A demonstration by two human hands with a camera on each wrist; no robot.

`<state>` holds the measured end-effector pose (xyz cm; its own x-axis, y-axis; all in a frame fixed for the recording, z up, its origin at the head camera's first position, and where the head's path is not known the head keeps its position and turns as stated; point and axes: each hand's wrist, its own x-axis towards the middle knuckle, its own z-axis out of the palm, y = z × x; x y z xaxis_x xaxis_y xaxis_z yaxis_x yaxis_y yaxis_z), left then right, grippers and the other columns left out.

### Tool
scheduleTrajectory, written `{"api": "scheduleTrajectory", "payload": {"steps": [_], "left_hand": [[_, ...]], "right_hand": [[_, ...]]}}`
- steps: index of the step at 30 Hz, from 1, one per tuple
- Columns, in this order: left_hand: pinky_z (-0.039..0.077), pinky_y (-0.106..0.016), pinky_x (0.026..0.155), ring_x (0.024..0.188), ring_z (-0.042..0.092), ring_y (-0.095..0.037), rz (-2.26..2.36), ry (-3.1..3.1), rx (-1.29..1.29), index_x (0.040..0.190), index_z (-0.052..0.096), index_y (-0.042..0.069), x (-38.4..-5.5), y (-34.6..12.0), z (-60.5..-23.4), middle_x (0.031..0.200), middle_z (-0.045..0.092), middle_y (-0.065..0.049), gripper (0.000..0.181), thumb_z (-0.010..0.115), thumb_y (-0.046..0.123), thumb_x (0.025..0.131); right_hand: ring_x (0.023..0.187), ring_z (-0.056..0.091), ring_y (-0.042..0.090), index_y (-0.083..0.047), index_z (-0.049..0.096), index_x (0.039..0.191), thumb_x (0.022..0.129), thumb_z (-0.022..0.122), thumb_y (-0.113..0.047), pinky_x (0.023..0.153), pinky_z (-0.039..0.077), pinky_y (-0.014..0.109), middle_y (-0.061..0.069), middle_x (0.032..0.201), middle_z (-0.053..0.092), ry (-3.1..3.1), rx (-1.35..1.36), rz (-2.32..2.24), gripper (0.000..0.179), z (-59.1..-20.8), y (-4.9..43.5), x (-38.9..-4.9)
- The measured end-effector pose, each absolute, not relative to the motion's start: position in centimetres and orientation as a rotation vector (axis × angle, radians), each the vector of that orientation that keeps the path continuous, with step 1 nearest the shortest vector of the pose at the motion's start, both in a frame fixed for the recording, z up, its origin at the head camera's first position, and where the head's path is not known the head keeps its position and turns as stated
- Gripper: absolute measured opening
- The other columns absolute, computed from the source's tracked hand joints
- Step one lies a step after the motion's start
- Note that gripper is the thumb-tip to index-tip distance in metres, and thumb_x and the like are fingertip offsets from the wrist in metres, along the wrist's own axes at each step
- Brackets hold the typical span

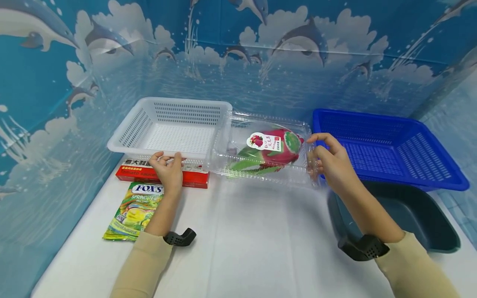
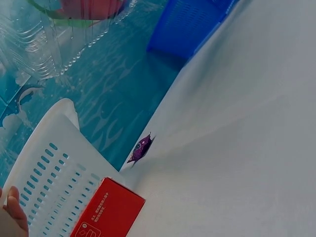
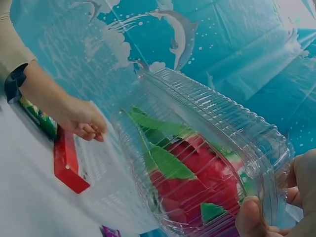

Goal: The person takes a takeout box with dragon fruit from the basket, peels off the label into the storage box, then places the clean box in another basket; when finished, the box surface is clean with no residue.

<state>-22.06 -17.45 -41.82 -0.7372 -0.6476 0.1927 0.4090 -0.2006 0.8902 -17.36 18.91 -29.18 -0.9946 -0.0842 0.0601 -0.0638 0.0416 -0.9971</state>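
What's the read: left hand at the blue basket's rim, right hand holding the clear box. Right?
One slip: the left hand is at the white basket's rim, not the blue one's; the head view shows it. Right hand holding the clear box stands.

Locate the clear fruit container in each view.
Head: clear container just right of centre.
Left wrist: clear container in the top-left corner, cut off.
Right wrist: clear container from centre to bottom edge.
Shared landmark: the red box, in all three views.
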Motion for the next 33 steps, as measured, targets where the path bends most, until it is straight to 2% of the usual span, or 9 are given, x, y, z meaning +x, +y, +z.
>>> {"api": "scheduleTrajectory", "payload": {"steps": [10,18,33], "left_hand": [[0.052,-0.021,0.059,0.063,0.060,-0.020,-1.979,-1.390,0.279,0.115,0.032,0.008,-21.8,-17.5,-41.7,0.088,0.046,-0.007,0.041,0.060,-0.006,0.089],[0.052,-0.021,0.060,0.064,0.062,-0.016,-1.983,-1.384,0.264,0.116,0.032,0.008,-22.0,-17.4,-41.8,0.089,0.047,-0.007,0.041,0.060,-0.007,0.089],[0.053,-0.021,0.058,0.062,0.060,-0.018,-1.994,-1.375,0.278,0.114,0.032,0.008,-22.1,-17.4,-41.8,0.088,0.045,-0.007,0.040,0.059,-0.006,0.089]], "right_hand": [[0.054,0.050,0.019,-0.014,0.053,0.110,0.090,0.040,0.004,0.043,0.048,0.025,0.006,0.066,0.052,2.315,-0.262,-2.131,0.030,-30.5,19.6,-15.5],[0.054,0.050,0.017,-0.013,0.053,0.110,0.092,0.038,0.007,0.042,0.047,0.023,0.005,0.065,0.052,2.284,-0.355,-2.147,0.031,-32.4,19.8,-13.9],[0.053,0.049,0.014,-0.014,0.056,0.105,0.089,0.037,0.010,0.043,0.045,0.023,0.002,0.063,0.050,2.280,-0.267,-2.174,0.034,-36.3,20.4,-12.1]]}}
